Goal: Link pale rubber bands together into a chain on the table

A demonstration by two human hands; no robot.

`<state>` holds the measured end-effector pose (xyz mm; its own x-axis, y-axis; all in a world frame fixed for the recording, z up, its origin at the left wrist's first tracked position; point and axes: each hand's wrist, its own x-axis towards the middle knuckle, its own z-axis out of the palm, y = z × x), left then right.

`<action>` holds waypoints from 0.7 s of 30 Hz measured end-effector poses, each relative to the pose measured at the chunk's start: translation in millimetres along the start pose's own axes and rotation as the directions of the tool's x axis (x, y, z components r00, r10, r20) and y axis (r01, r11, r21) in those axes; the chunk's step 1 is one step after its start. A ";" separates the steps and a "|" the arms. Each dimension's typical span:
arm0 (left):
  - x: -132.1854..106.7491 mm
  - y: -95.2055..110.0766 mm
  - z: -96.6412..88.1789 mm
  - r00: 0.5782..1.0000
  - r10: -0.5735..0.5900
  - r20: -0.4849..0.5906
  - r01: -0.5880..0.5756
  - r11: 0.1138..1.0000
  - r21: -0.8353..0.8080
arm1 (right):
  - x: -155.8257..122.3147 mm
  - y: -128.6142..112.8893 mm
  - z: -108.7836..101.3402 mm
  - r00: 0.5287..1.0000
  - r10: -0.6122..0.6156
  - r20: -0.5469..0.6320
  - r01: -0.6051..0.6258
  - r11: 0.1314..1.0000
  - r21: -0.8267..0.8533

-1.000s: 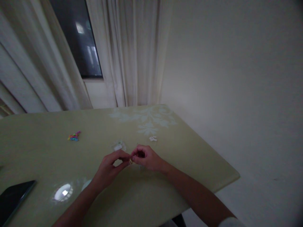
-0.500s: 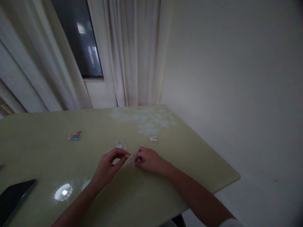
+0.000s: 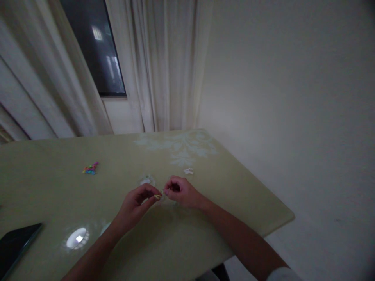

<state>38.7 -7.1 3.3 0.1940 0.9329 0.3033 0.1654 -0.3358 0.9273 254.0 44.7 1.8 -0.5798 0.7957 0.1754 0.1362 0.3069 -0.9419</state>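
Note:
Near the middle of the table, my left hand (image 3: pixel 137 203) pinches a small pale-yellow loop (image 3: pixel 157 197), thin like a cord or band, between thumb and fingertips. Close beside it on the right, my right hand (image 3: pixel 184 192) is closed with thumb and forefinger together; whatever lies between those fingertips is too small to make out. Just behind my left hand rests a clear, crinkled plastic piece (image 3: pixel 147 180). A small white cluster of pieces (image 3: pixel 188 171) lies beyond my right hand.
A small pile of bright multicoloured pieces (image 3: pixel 90 168) lies at the left on the glossy pale-green table (image 3: pixel 58 187). A dark flat device (image 3: pixel 19 246) is at the lower left. The table's right edge runs beside a white wall (image 3: pixel 278 97); curtains (image 3: pixel 170 70) hang behind.
My right hand has risen slightly and moved a little away from the table, its thumb and forefinger now together. My left hand keeps its pinch on the yellow loop.

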 end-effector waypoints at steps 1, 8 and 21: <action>-0.5 0.0 1.1 1.000 -0.004 0.001 0.004 1.000 -0.009 | -0.4 -0.9 0.8 1.000 0.014 0.016 -0.015 0.998 0.067; -3.0 -4.2 4.6 1.000 -0.027 -0.012 0.026 0.999 -0.030 | -5.5 -4.8 6.2 0.998 0.032 0.050 -0.040 0.985 0.167; 3.7 -7.6 -2.5 0.992 0.012 -0.126 -0.001 0.996 0.087 | 4.4 17.0 -8.0 0.999 -0.025 0.026 0.035 0.860 -0.510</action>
<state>35.7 -0.7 -2.1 0.0726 0.9376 0.3401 0.2485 -0.3472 0.9043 260.2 57.7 -11.1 -0.6037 0.7740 0.1913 0.5063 0.5575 -0.6579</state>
